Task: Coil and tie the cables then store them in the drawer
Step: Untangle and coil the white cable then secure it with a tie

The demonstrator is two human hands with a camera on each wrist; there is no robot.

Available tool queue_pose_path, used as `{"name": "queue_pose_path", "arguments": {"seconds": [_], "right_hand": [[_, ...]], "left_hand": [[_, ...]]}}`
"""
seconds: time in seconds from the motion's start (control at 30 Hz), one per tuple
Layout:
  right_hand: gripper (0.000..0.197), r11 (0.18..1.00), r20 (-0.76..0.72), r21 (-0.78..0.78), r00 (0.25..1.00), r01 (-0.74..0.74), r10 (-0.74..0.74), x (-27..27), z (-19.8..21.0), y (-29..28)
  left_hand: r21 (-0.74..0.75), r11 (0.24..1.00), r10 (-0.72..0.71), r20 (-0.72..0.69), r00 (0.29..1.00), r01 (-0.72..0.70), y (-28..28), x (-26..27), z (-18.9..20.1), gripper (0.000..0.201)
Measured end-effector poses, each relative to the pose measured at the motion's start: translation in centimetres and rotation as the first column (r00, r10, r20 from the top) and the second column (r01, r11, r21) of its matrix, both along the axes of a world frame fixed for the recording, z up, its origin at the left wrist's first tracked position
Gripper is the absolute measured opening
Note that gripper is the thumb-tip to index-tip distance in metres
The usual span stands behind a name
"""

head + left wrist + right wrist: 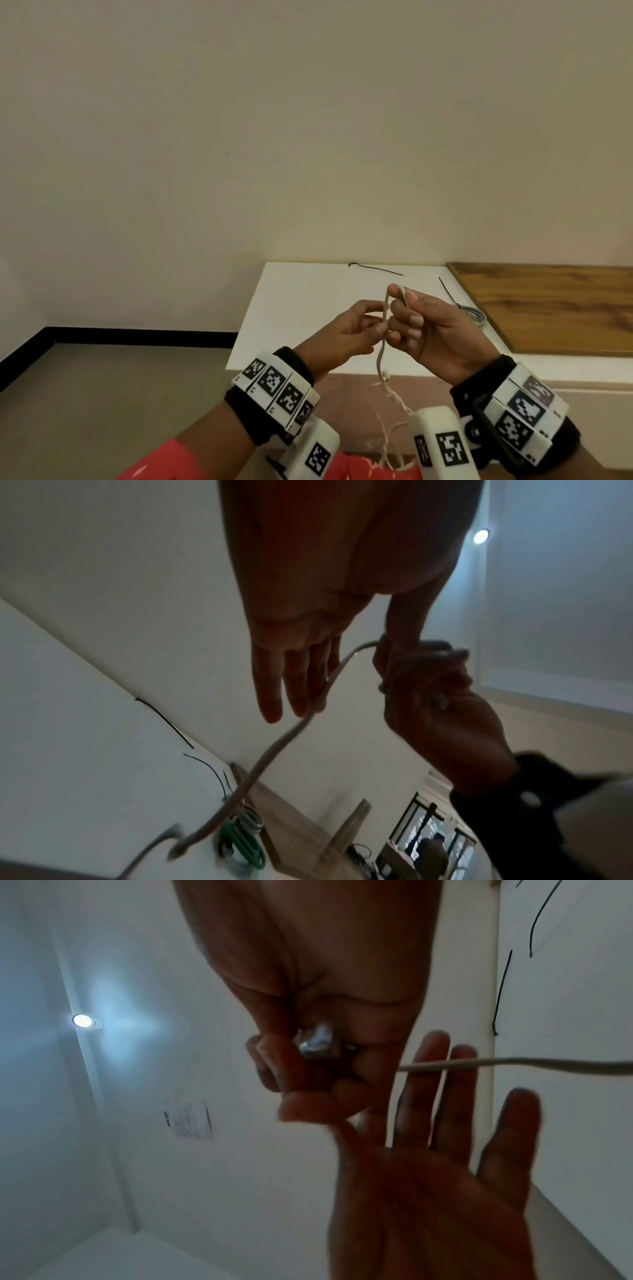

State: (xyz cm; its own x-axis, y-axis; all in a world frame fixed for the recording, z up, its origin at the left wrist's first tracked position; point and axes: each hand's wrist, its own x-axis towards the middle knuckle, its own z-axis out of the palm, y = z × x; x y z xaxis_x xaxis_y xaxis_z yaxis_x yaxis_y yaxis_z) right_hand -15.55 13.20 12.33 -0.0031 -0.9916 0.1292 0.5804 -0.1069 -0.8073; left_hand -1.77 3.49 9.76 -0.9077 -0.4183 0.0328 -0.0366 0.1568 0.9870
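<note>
A pale beige cable [381,358] hangs from my two raised hands down to my lap. My right hand [406,318] grips it, with a loop over the top finger and the fingers curled round a shiny connector [318,1042]. My left hand [375,318] is just left of it, fingers nearly straight. The cable [284,739] runs across those fingers [298,691] up to the thumb, which reaches to my right fist [428,685]. In the right wrist view the cable [514,1064] crosses in front of my left hand's spread fingers [455,1096].
A white table [291,308] stands ahead with two black zip ties [375,269] [448,291] and a grey coiled cable [474,313] on it. A green coil [240,845] lies beside the grey one. A wooden board [548,305] lies on the right.
</note>
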Motion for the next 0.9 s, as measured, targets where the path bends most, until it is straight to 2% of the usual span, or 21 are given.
{"name": "queue_pose_path", "arguments": {"seconds": [0.1, 0.17, 0.23, 0.27, 0.33, 0.37, 0.43, 0.47, 0.53, 0.6, 0.7, 0.8, 0.9], "right_hand": [[0.019, 0.995, 0.014, -0.02, 0.995, -0.098, 0.098, 0.6, 0.6, 0.0], [0.013, 0.996, 0.029, 0.038, 0.997, -0.077, 0.076, 1.0, 1.2, 0.1], [0.022, 0.992, 0.032, 0.125, 0.999, 0.005, -0.009, 1.0, 1.4, 0.3], [0.018, 0.99, 0.033, 0.142, 0.999, 0.022, -0.026, 0.8, 1.5, 0.3], [0.013, 0.996, 0.084, 0.09, 0.996, 0.019, -0.027, 0.5, 1.8, 0.4], [0.016, 0.998, 0.132, 0.043, 0.991, 0.034, -0.039, 0.3, 2.0, 0.4], [0.006, 0.99, 0.204, -0.011, 0.97, 0.137, -0.132, 0.2, 2.6, 0.3], [0.008, 0.98, 0.232, -0.031, 0.955, 0.196, -0.184, 0.2, 2.8, 0.2], [0.03, 0.954, 0.263, -0.057, 0.926, 0.294, -0.269, 0.3, 2.9, -0.1], [0.028, 0.928, 0.263, -0.082, 0.906, 0.363, -0.331, 0.4, 2.8, -0.5], [0.006, 0.904, 0.217, -0.129, 0.901, 0.407, -0.375, 0.2, 1.7, -1.1], [0.038, 0.88, 0.038, -0.212, 0.904, 0.425, -0.427, -0.3, 0.0, -1.3], [0.043, 0.843, -0.162, -0.287, 0.845, 0.454, -0.51, -0.1, -0.8, -1.1]], "left_hand": [[0.03, 0.994, 0.108, -0.115, 0.987, -0.105, -0.3, 0.2, -0.1, 0.018], [0.002, 0.979, 0.199, -0.187, 0.962, -0.203, -1.0, 0.4, 0.2, 0.023], [-0.076, 0.956, 0.257, -0.252, 0.933, -0.284, -1.4, 0.6, 0.5, 0.026], [-0.111, 0.94, 0.281, -0.281, 0.918, -0.322, -1.6, 0.7, 0.5, 0.025], [-0.13, 0.916, 0.326, -0.313, 0.892, -0.38, -2.0, 0.8, 0.4, 0.024], [-0.122, 0.911, 0.34, -0.313, 0.886, -0.393, -2.2, 0.9, 0.2, 0.026], [-0.099, 0.921, 0.335, -0.298, 0.894, -0.378, -2.5, 0.9, -0.3, 0.029], [-0.096, 0.929, 0.317, -0.286, 0.904, -0.356, -2.5, 0.9, -0.7, 0.028], [-0.107, 0.944, 0.279, -0.254, 0.926, -0.314, -2.0, 0.6, -1.7, 0.027], [-0.113, 0.954, 0.252, -0.207, 0.945, -0.279, -1.0, 0.1, -3.1, 0.028], [-0.151, 0.961, 0.209, -0.139, 0.968, -0.23, 0.6, -0.6, -5.2, 0.028], [-0.213, 0.951, 0.207, -0.102, 0.973, -0.225, 1.2, -1.0, -5.8, 0.024], [-0.336, 0.906, 0.24, -0.096, 0.966, -0.258, 1.1, -0.8, -5.4, 0.02]]}}
